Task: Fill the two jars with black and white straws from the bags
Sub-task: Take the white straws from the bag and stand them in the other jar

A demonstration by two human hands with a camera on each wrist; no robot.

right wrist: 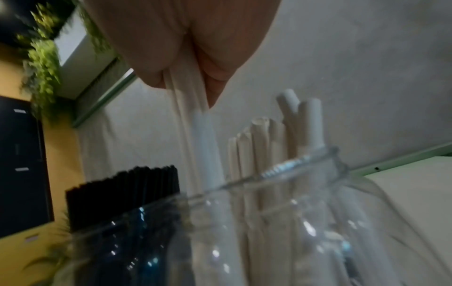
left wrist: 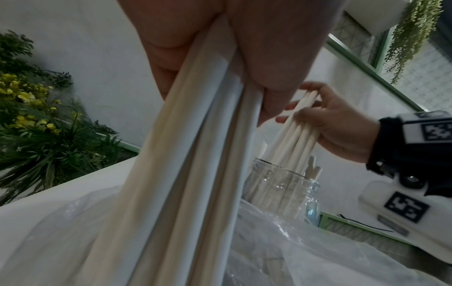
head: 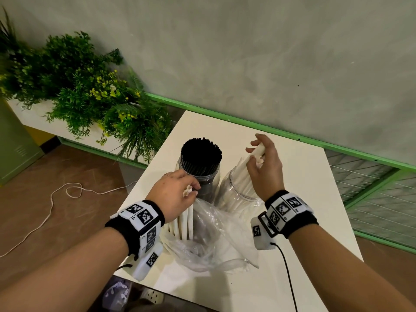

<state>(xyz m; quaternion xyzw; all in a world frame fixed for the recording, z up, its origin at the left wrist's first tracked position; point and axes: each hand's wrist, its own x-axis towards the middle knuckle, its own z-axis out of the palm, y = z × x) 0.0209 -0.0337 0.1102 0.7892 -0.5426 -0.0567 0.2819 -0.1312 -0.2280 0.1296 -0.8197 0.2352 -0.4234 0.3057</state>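
Note:
Two clear jars stand on the white table [head: 304,199]. The left jar [head: 213,176] is packed with black straws [head: 201,154] [right wrist: 127,185]. The right jar [head: 234,190] [left wrist: 281,185] [right wrist: 293,212] holds some white straws [right wrist: 264,139]. My right hand [head: 264,164] [left wrist: 337,123] grips a bunch of white straws [left wrist: 296,131] whose lower ends are inside the right jar. My left hand [head: 175,194] grips several white straws [head: 186,219] [left wrist: 195,154] standing up out of a crumpled clear plastic bag [head: 211,239] [left wrist: 293,241] in front of the jars.
A planter of green foliage with yellow flowers [head: 90,91] stands left of the table. A green-framed mesh railing [head: 371,181] runs behind and to the right. A white cord [head: 56,199] lies on the brown floor.

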